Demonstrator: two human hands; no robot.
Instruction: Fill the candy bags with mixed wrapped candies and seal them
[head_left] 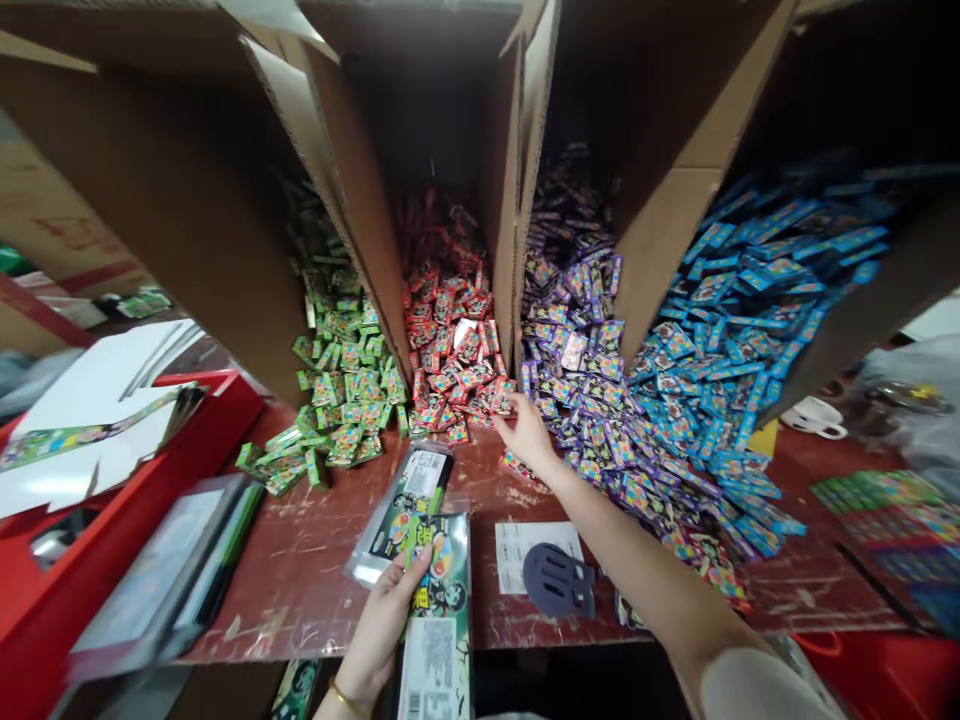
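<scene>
My left hand [386, 615] is closed on a printed plastic pouch [444, 600] with a barcode label, thumb on top. A narrow green strip beside the thumb may be a small packet; I cannot tell. Another printed pouch [412, 495] lies flat on the table just beyond. At the front of a heap of small red packets [457, 375], my right hand [531, 440] has its thumb and fingers around one red packet [501, 395]. Partly under my right wrist lies another red packet [521, 466].
Upended cardboard boxes [517, 200] spill green packets [352, 390], purple packets [585, 370] and blue packets [720, 350] onto the red table [300, 590]. Near the front edge lie a white paper [510, 555] and a dark slotted plastic piece [555, 580]. A red tray [180, 470] stands left.
</scene>
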